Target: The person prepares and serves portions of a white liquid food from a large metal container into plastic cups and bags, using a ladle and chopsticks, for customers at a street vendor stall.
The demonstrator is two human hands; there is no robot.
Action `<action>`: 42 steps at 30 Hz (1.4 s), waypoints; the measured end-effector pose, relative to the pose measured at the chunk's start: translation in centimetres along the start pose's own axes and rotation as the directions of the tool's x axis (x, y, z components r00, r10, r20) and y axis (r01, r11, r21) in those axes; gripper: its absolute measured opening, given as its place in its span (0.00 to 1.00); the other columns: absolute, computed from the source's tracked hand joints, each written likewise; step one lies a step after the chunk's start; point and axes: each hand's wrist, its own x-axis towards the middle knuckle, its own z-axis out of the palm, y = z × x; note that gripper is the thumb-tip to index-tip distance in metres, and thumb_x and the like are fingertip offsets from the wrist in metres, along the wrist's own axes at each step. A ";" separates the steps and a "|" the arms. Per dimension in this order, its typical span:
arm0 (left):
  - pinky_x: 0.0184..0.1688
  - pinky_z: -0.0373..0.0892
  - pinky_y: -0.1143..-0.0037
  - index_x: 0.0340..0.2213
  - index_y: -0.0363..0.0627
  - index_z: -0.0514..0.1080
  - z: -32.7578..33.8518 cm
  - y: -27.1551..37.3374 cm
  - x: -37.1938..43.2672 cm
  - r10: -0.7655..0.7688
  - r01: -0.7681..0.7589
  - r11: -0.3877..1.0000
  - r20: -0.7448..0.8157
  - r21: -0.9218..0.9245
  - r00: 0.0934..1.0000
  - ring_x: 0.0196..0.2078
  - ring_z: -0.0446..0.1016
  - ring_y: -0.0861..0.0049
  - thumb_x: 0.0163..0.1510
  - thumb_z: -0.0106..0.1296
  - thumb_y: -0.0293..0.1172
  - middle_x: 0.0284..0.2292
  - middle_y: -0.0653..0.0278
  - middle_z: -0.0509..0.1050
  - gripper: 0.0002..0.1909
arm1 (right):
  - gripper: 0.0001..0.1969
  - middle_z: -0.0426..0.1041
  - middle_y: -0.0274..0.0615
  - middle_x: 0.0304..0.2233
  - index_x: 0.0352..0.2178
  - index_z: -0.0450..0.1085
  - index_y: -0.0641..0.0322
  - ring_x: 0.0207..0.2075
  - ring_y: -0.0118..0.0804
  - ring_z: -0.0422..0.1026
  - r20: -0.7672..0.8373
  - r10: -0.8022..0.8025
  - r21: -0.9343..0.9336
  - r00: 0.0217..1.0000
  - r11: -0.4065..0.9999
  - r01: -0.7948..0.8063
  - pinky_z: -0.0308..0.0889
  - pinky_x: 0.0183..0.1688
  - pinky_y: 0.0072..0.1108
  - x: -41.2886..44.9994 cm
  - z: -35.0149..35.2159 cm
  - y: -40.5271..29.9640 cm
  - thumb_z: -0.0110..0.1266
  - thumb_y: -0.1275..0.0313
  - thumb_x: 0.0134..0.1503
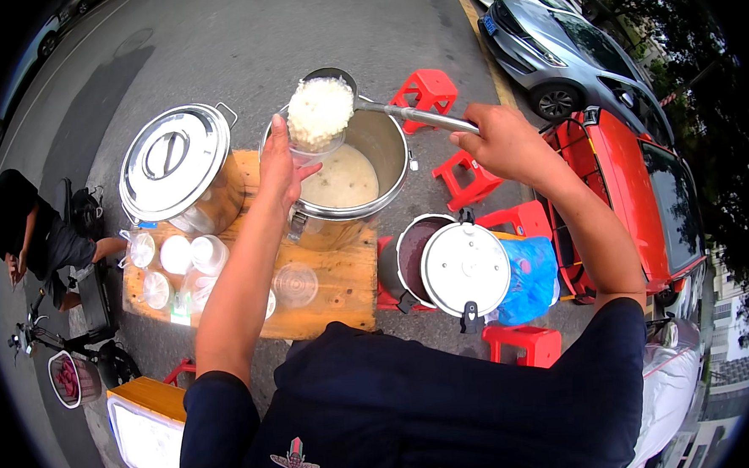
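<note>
My right hand (500, 140) grips the handle of a metal ladle (416, 113), whose bowl is up at a clear plastic cup (319, 149). My left hand (280, 166) holds that cup, heaped with a pale, grainy food (321, 109). Both are above a large open steel pot (390, 138) with a cloudy whitish liquid (341, 178) low inside. The pot stands on a wooden table (336, 290). To its left is a second steel pot with its lid (173, 159) on. Clear and white plastic cups (209, 254) and a round clear lid (296, 284) lie near my left forearm.
Right of the table, a pressure cooker (407, 257) holds dark contents, its lid (465, 268) partly across it, beside a blue plastic bag (526, 277). Red plastic stools (467, 178) stand around. A person (38, 232) is by a scooter (92, 299) at left; a red vehicle (668, 199) is parked right.
</note>
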 end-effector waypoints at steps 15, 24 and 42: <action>0.59 0.66 0.49 0.62 0.40 0.56 -3.4 -0.3 0.9 0.044 -0.032 0.998 0.228 -0.053 0.973 0.62 0.65 0.56 0.62 0.35 0.68 0.61 0.50 0.63 0.44 | 0.14 0.73 0.57 0.21 0.32 0.72 0.66 0.28 0.59 0.76 -0.116 0.189 0.180 0.975 0.969 -0.166 0.68 0.32 0.43 -2.5 4.3 1.9 0.59 0.63 0.57; 0.52 0.74 0.53 0.58 0.36 0.60 -6.6 1.9 -2.3 0.177 -0.169 0.984 0.158 -0.061 0.971 0.57 0.71 0.58 0.62 0.38 0.66 0.55 0.49 0.69 0.42 | 0.07 0.79 0.50 0.30 0.32 0.74 0.63 0.32 0.54 0.79 0.001 0.005 -0.384 1.000 0.923 -0.005 0.74 0.34 0.41 4.9 14.5 1.9 0.56 0.71 0.53; 0.50 0.77 0.57 0.59 0.34 0.58 -11.4 3.2 -6.6 0.219 -0.206 0.971 0.110 -0.122 0.969 0.54 0.74 0.58 0.64 0.35 0.64 0.54 0.47 0.69 0.41 | 0.22 0.78 0.54 0.30 0.37 0.78 0.71 0.34 0.44 0.78 0.375 0.250 0.363 0.893 0.846 -0.390 0.70 0.40 0.32 6.5 16.6 2.9 0.61 0.57 0.54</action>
